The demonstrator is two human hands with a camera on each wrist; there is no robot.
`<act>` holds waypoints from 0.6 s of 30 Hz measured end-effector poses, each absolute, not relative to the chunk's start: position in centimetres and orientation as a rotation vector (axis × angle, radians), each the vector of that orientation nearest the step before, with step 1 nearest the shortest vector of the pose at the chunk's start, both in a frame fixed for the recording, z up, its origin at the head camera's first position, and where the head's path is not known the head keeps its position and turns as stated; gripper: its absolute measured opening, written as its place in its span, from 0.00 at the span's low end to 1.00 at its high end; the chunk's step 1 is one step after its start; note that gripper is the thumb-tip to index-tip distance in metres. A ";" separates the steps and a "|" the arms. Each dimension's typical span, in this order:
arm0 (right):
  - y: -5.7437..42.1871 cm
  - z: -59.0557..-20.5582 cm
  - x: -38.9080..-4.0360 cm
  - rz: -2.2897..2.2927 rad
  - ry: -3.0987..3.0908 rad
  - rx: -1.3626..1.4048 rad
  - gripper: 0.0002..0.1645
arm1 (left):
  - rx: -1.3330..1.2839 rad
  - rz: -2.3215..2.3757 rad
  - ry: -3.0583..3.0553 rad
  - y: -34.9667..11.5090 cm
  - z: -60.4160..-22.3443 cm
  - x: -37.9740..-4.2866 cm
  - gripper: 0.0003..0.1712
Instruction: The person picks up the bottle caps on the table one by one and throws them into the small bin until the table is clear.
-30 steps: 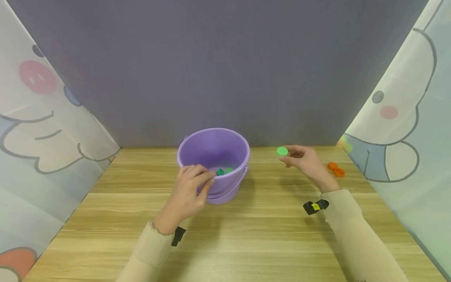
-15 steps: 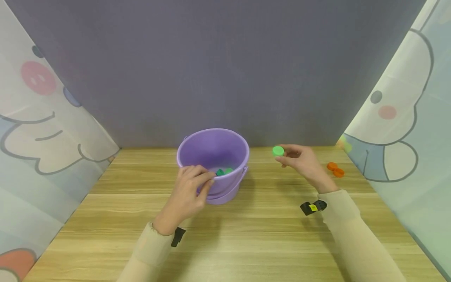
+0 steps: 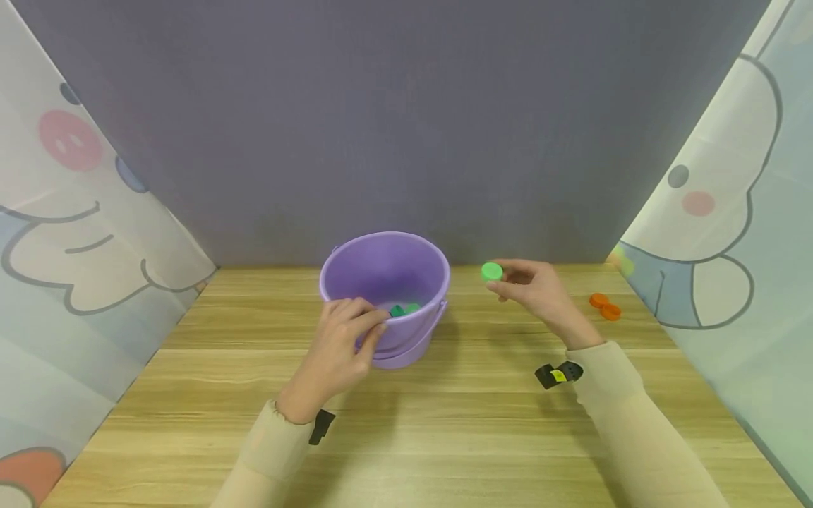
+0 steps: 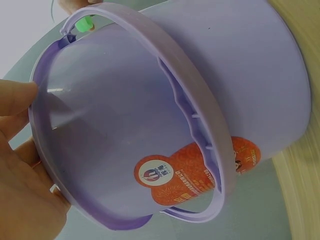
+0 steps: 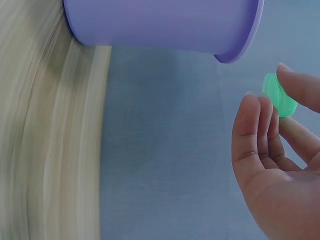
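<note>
A purple bucket (image 3: 406,346) stands upright on the wooden table, its handle hanging down on the near side. My left hand (image 3: 346,339) grips the bucket's near rim between thumb and fingers; the left wrist view shows that rim and a red sticker (image 4: 192,172) on the wall. Inside the bucket lie a dark green cap (image 3: 396,310) and a light green cap (image 3: 412,308). To the right of the bucket, raised above the table, my right hand (image 3: 533,286) pinches a bright green bottle cap (image 3: 492,272) between thumb and fingers, apart from the bucket.
Two orange caps (image 3: 605,306) sit close together on the table's right side, beyond my right wrist. A dark grey panel (image 3: 406,127) rises behind the table (image 3: 470,437). Printed cloths with cartoon figures flank it on the left and right.
My right hand has moved a little to the left with the green bottle cap, closer to the bucket. The left hand and the bucket have stayed in place.
</note>
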State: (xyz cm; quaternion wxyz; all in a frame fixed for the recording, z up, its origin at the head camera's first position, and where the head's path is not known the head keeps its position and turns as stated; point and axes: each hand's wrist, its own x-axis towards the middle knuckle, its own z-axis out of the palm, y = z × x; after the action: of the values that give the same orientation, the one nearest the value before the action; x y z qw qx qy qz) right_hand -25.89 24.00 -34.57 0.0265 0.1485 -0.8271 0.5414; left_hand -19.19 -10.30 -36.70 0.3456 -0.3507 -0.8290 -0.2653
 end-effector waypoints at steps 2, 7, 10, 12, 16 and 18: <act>23.7 -34.4 -25.8 1.670 -2.552 0.468 0.29 | -0.908 -0.688 -2.156 -10.3 -36.7 -19.2 0.09; 23.0 -34.0 -25.9 1.661 -2.536 0.497 0.28 | -0.908 -0.686 -2.155 -10.3 -36.7 -19.2 0.09; 22.6 -33.9 -26.0 1.670 -2.516 0.529 0.28 | -0.910 -0.684 -2.151 -10.3 -36.7 -19.2 0.09; 22.3 -33.7 -26.0 1.681 -2.501 0.550 0.27 | -0.911 -0.684 -2.152 -10.3 -36.6 -19.2 0.08; 22.0 -33.5 -26.0 1.693 -2.475 0.576 0.27 | -0.911 -0.677 -2.153 -10.3 -36.6 -19.3 0.08; 21.8 -33.3 -26.0 1.686 -2.471 0.586 0.27 | -0.911 -0.673 -2.151 -10.3 -36.7 -19.3 0.08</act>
State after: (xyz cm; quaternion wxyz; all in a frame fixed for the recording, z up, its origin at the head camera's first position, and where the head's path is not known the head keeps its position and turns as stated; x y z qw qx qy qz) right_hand -25.97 21.78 -33.27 0.0466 0.1921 -0.8098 0.5524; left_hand -19.29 -10.28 -36.67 0.3480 -0.3513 -0.8296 -0.2594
